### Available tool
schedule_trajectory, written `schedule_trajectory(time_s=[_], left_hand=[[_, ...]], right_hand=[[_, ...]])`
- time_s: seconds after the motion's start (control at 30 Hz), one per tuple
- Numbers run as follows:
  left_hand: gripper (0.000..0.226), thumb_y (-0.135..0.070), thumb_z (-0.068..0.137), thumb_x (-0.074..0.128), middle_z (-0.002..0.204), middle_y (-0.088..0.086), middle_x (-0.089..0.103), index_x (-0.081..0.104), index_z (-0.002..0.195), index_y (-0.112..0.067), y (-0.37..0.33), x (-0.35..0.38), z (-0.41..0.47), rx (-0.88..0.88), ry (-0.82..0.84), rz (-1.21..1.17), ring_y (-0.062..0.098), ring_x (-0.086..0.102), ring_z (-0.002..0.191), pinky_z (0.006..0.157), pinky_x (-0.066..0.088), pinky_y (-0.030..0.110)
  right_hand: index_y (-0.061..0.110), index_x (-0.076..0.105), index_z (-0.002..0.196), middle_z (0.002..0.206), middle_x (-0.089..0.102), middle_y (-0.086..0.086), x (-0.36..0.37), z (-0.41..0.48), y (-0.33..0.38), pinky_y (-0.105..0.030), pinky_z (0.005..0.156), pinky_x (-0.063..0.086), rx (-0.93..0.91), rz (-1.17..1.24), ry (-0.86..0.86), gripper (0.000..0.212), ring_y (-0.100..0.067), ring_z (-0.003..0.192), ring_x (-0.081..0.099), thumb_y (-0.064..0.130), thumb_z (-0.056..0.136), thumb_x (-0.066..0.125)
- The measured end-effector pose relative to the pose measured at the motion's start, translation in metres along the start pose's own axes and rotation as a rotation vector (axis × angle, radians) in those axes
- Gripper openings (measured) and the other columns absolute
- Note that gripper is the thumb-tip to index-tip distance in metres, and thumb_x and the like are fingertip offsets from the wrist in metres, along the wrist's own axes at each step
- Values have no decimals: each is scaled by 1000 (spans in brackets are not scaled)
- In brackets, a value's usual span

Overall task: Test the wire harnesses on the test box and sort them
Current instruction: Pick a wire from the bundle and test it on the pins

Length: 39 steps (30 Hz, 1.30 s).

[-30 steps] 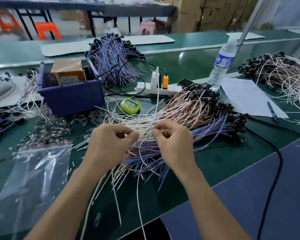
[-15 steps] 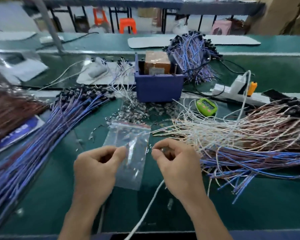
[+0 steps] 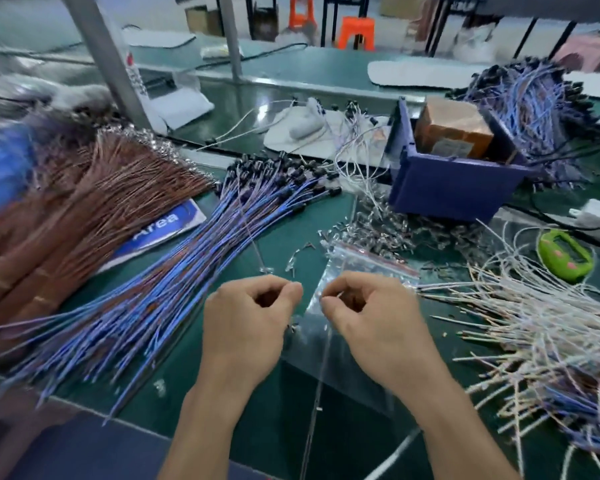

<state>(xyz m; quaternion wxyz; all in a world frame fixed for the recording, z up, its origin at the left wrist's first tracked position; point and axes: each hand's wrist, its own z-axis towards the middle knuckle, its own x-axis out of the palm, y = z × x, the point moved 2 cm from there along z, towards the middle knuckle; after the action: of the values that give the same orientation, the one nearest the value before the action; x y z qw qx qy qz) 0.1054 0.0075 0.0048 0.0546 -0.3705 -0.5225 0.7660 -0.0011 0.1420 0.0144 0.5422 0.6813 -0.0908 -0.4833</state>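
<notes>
While the right hand [image 3: 371, 317] pinches a thin white wire [image 3: 317, 393], the left hand [image 3: 246, 317] curls — thumb to forefinger (contents unclear).

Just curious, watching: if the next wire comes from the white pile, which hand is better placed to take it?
The right hand, probably: the white pile lies just beside it, while the left hand sits nearer the blue wires.

Wire harnesses spread around one pinched wire.
A thin white wire [image 3: 321, 386] trails toward the viewer from the right hand [image 3: 371, 317]. Blue harnesses [image 3: 174, 289] fan left of the grip, brown harnesses [image 3: 84, 216] lie farther left, and white harnesses [image 3: 534, 327] are piled right.
</notes>
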Motion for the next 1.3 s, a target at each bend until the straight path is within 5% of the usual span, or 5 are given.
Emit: schedule_trajectory(time_s=[0.23, 0.47, 0.83, 1.07, 1.3], left_hand=[[19, -23, 83, 79, 80, -25, 65, 80, 93, -39, 25, -28, 27, -116, -148, 182, -3, 60, 85, 83, 40, 10], [28, -13, 83, 78, 116, -12, 71, 79, 107, -26, 34, -34, 46, -56, -165, 266, 11, 57, 120, 100, 28, 11], [43, -22, 91, 70, 149, -4, 56, 67, 134, -27, 19, -5, 89, 72, 9, 275, 13, 43, 141, 120, 30, 34], [26, -17, 90, 76, 140, -4, 65, 80, 114, -25, 30, 6, 100, 77, 8, 313, 19, 47, 139, 117, 31, 37], [11, -23, 87, 79, 116, -9, 74, 84, 96, -27, 21, -10, 97, 8, -82, 214, 10, 52, 122, 111, 40, 38]], right_hand=[[34, 68, 75, 70, 69, 13, 39, 57, 38, -9, 58, 41, -42, -241, 198, 17, 2, 62, 59, 21, 86, 64], [30, 67, 99, 106, 72, -2, 56, 124, 58, -39, 89, 55, -28, -428, 253, 32, -27, 99, 65, 3, 84, 56], [19, 66, 101, 98, 59, -6, 48, 168, 41, -35, 77, 41, -181, -717, 230, 32, -31, 100, 57, -6, 83, 57], [32, 79, 104, 96, 78, -6, 14, 161, 48, -39, 87, 53, -198, -694, 66, 34, -33, 92, 66, 6, 90, 64], [30, 80, 90, 86, 67, -1, -18, 136, 50, -32, 84, 30, -248, -524, -212, 19, -25, 93, 54, 19, 96, 65]])
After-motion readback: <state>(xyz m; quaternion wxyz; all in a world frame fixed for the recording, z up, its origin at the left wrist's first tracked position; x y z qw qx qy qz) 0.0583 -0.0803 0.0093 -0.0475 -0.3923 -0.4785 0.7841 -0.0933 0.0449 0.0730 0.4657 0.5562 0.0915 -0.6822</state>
